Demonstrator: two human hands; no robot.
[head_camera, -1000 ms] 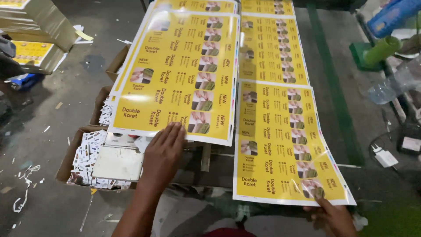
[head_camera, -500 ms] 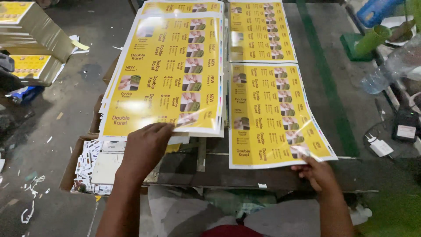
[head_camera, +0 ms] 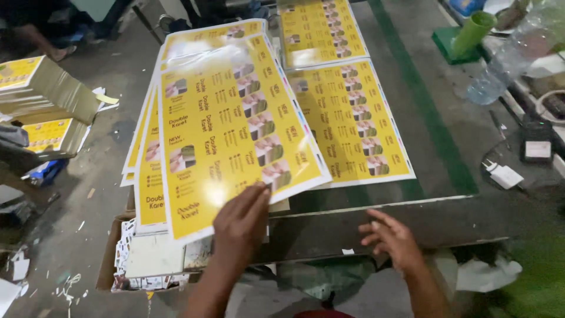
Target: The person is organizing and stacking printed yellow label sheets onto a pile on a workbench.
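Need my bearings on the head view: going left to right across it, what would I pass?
Stacked yellow printed bundles → top glossy yellow sheet under the left hand → flat yellow sheet → green stripe → clear plastic bottle.

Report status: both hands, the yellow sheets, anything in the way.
Left hand flat on top yellow sheet, fingers spread. Right hand open, empty, over table edge. Second sheet lies flat alongside. Nothing blocking.
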